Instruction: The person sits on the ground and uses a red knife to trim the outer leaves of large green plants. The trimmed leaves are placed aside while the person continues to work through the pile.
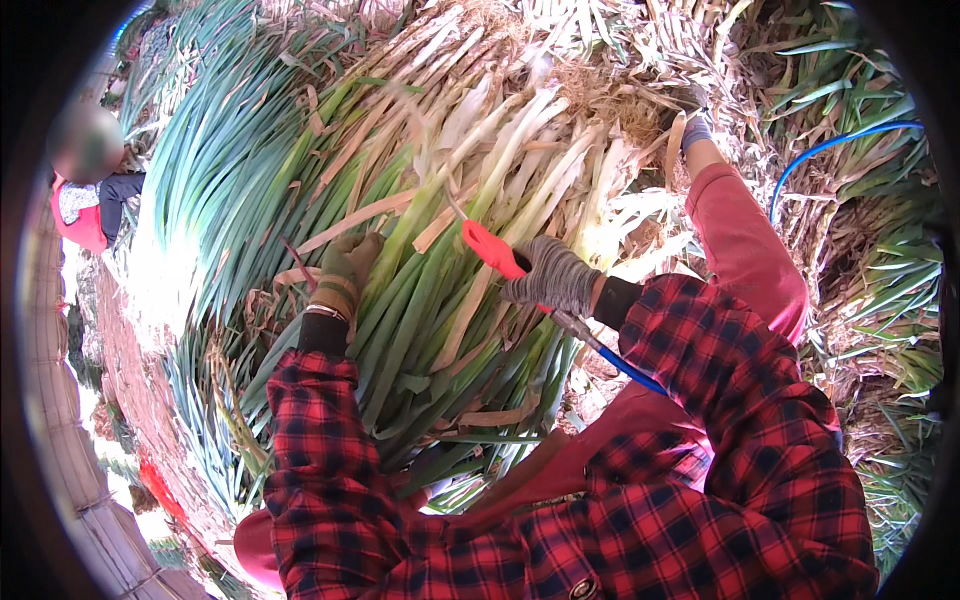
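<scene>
My left hand (pixel 348 268), in a greenish-brown work glove, is closed around the green leaves of a long green onion (pixel 405 232), whose pale stem points up and to the right. My right hand (pixel 553 275), in a grey striped knit glove, grips an orange-red air blow gun (pixel 490 249). Its thin nozzle points up and left at the stems, and a blue hose (pixel 628 367) runs back from the handle under my right sleeve. Bits near the nozzle tip look blurred.
A thick layer of green onions (pixel 235 150) spreads ahead, leaves to the left, roots to the upper right. Dry husks lie by my outstretched right leg (pixel 745 240). More onions (pixel 880 290) and a blue hose (pixel 840 142) are at right. Another person (pixel 82 215) sits far left.
</scene>
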`<state>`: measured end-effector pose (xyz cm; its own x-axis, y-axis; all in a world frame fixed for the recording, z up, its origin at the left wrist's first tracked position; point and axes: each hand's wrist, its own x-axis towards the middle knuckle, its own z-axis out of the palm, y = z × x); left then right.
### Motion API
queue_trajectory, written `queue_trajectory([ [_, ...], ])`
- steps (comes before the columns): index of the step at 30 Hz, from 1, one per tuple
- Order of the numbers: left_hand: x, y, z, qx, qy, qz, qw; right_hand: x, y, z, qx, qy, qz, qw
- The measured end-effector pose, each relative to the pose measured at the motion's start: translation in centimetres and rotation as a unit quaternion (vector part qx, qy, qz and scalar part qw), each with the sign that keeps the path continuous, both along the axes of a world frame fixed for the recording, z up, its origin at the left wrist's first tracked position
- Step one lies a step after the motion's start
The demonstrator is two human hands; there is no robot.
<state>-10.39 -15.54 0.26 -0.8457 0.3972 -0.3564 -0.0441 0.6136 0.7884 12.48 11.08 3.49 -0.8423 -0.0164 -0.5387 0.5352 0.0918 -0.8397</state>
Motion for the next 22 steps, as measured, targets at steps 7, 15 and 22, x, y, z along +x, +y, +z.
queue_trajectory([
  [7, 1.6, 2.1, 4.3, -0.115, -0.029, -0.078, 0.990, -1.8, 2.2, -2.8, 0.218, 0.103, 0.040, 0.970],
  [15, 5.0, 5.1, 7.3, -0.157, 0.024, -0.103, 0.982, -7.7, 10.0, -6.8, -0.048, 0.138, -0.210, 0.967],
  [22, 8.4, 9.8, 9.7, -0.450, 0.096, -0.217, 0.861, -6.4, 10.6, -3.7, 0.113, -0.011, -0.082, 0.990],
])
